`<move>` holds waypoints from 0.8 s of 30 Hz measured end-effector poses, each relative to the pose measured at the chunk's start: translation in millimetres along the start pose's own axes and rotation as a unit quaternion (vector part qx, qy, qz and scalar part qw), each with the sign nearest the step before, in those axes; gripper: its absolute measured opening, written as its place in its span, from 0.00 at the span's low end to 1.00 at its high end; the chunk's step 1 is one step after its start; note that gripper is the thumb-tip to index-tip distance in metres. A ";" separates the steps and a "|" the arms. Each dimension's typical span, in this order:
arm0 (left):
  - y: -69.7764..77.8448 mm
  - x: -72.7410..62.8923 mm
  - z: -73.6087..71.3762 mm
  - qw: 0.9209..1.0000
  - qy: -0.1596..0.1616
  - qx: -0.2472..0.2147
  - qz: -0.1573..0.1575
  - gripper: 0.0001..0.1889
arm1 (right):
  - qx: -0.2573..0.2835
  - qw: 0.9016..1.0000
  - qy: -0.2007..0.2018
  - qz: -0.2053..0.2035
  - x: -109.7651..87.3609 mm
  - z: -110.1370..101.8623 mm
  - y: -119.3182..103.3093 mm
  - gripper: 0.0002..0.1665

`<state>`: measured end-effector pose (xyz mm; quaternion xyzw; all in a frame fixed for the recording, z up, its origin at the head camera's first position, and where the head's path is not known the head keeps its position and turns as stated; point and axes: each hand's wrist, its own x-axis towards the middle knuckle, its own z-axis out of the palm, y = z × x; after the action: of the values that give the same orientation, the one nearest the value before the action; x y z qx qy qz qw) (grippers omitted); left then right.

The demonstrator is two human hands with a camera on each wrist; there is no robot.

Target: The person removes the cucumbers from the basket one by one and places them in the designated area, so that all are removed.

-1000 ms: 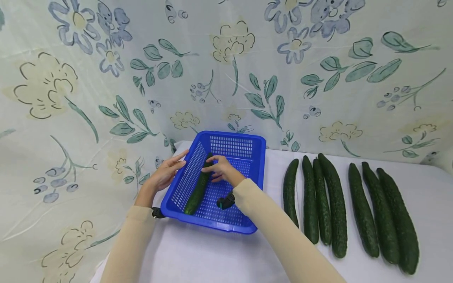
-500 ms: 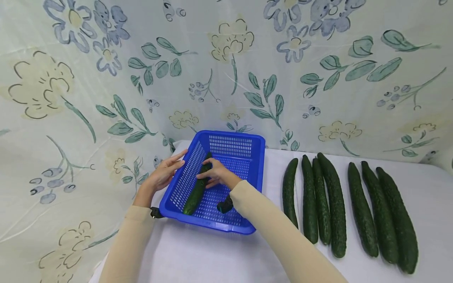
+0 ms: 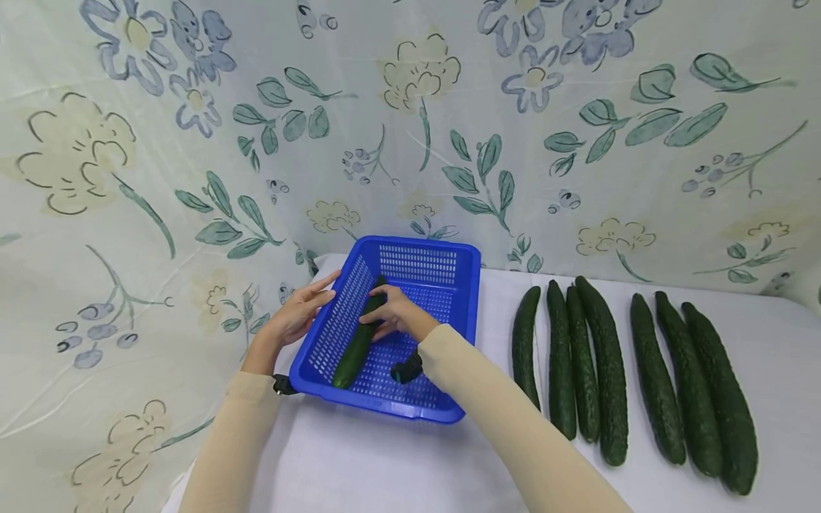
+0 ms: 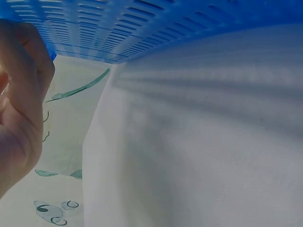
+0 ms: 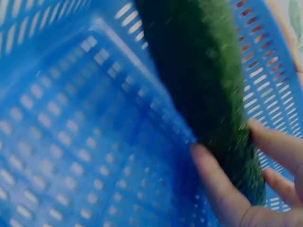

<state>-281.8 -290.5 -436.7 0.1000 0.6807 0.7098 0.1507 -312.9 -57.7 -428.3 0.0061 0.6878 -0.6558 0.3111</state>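
Observation:
In the head view, a dark green cucumber (image 3: 354, 356) lies lengthwise along the left side of a blue plastic basket (image 3: 391, 411). My right hand (image 3: 398, 313) reaches into the basket and grips the cucumber toward its far end. Thumb and fingers sit on opposite sides of the cucumber (image 5: 203, 80) in the right wrist view. My left hand (image 3: 300, 313) rests against the outside of the basket's left wall, its fingers extended near the rim. The left wrist view shows part of that hand (image 4: 21, 104) beside the slotted wall.
Several more cucumbers lie side by side right of the basket: a thin one (image 3: 526, 342), a middle group (image 3: 603, 370) and a far-right group (image 3: 693, 385). They rest on a white-covered table (image 3: 378, 463). A flowered cloth (image 3: 410, 142) hangs behind.
My right hand has lowered slightly toward the near left, and its thumb and fingers have closed around the cucumber. The left hand keeps its place at the basket's side.

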 end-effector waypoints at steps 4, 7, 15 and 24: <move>0.6 1.3 1.2 1.000 -0.002 0.003 -0.001 0.29 | 0.021 1.000 0.010 0.019 -2.5 -5.1 -3.9 0.45; 1.4 1.5 2.4 1.000 0.002 0.007 -0.003 0.29 | 0.023 0.999 0.015 0.020 -3.8 -8.1 -6.7 0.45; 3.5 3.0 3.6 1.000 0.004 0.016 -0.003 0.29 | 0.036 0.999 0.011 0.021 -8.7 -10.4 -17.6 0.44; 3.7 0.7 1.6 1.000 0.002 0.018 -0.010 0.29 | 0.025 1.000 -0.008 0.009 -22.9 -14.8 -29.8 0.46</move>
<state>-282.2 -288.8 -432.9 0.0946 0.6946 0.6961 0.1549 -313.0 -39.3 -392.3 0.0151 0.6686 -0.6700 0.3224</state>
